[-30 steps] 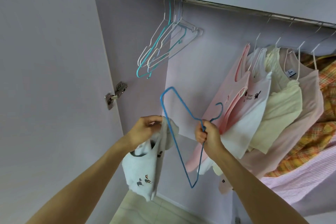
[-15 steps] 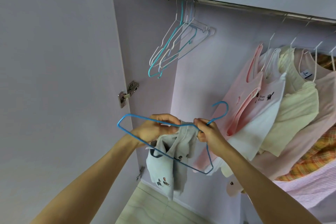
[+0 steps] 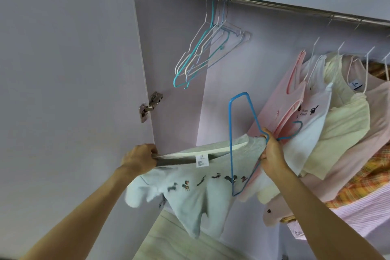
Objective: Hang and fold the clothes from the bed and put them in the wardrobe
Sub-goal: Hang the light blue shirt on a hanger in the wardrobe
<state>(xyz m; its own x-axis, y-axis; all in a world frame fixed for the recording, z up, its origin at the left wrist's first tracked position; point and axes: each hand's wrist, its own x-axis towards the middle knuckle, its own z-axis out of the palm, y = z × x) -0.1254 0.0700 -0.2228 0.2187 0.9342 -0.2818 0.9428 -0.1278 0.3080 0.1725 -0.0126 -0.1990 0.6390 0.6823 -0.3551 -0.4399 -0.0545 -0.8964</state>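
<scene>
Stretching across the middle of the head view is a pale grey-blue cotton T-shirt with a row of little dog prints, pulled out wide between both hands in front of the open lilac wardrobe. The left hand grips one end of the neckline, fingers curled around the ribbed edge so the opening is drawn into a flat slit, with the white care label showing just inside. The right hand pinches the other end of the neckline together with the neck of a thin blue wire hanger. That hanger stands nearly on end, one shoulder corner pointing up, its long bar running down across the front of the shirt, and its hook poking out to the right of the fingers. I honestly can't tell whether the hanger has gone into the neck opening at all.

Compared with half a second ago, the shirt was a bunched lump hanging between hands that were close together, and the hanger lay roughly flat across them; now the hands are well apart and the hanger has swung upright.

Up on the metal rail hangs a bunch of empty white and teal hangers, and further right a row of pink, white and cream tops on hangers.
</scene>
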